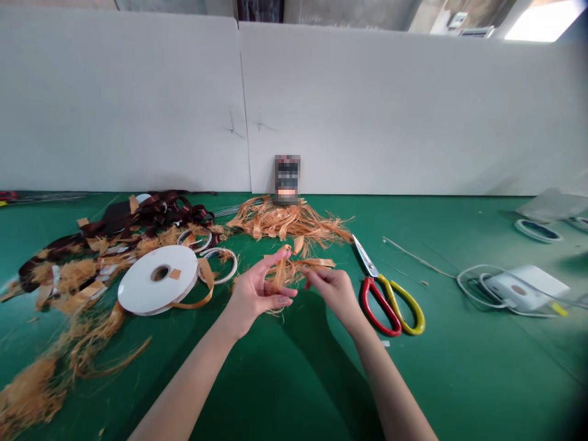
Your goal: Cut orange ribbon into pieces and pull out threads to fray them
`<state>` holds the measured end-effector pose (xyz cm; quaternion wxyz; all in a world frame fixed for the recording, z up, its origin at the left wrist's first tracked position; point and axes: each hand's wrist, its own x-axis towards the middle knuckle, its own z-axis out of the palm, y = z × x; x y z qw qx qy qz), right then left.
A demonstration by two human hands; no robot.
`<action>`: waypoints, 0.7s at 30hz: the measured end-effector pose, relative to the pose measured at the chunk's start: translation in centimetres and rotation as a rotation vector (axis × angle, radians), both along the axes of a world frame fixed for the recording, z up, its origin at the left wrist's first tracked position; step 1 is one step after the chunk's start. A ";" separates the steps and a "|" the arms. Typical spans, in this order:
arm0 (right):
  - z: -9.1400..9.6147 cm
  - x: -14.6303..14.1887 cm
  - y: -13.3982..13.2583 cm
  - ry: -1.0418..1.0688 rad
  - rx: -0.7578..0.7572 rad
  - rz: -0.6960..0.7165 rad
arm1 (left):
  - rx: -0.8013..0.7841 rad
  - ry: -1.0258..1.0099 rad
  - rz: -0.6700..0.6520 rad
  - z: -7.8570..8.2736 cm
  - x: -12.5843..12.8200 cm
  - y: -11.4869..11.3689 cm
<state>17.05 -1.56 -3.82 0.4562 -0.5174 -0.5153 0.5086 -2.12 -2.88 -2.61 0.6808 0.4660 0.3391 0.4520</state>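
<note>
The fingers of the left hand are curled loosely, with the index raised, and they hold a tan ribbon, which is bent over near the index tip and hangs down towards the thumb. The fingers of the right hand are pressed together at their tips, just beside the ribbon; whether a thin thread is pinched between them, I cannot tell. Both hands are above the middle of the bench, well apart from its far edge, where a white panel stands. I judge that the ribbon is very light and soft, with a smooth face that may slip a little, and that its weave pulls easily into threads, because the pile of frayed strips near the far edge is full of loose fibres. So the better place to take hold is the part which is woven whole, flat between thumb and index, and a thread should be taken only by its free end. Towards the left edge of the bench there lie a white spool and a heap of dark ribbon; to the right of the right hand rest scissors with one red and one yellow handle.
</note>
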 end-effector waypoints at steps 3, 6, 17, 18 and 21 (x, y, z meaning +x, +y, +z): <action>-0.5 0.8 0.6 0.114 0.002 -0.188 | 0.004 -0.027 0.023 0.0 -0.2 0.0; 0.0 1.8 1.0 0.287 -0.011 -0.257 | 0.005 -0.043 0.037 0.1 -0.3 0.0; 1.4 1.5 0.5 0.370 -0.131 -0.031 | 0.253 0.131 0.250 -0.3 -2.1 1.4; 1.9 1.4 0.5 0.322 -0.125 -0.001 | 0.256 0.111 0.286 -0.2 -2.5 1.8; 4.0 1.6 1.4 0.064 -0.130 0.063 | 0.215 0.034 0.372 0.4 -4.0 3.0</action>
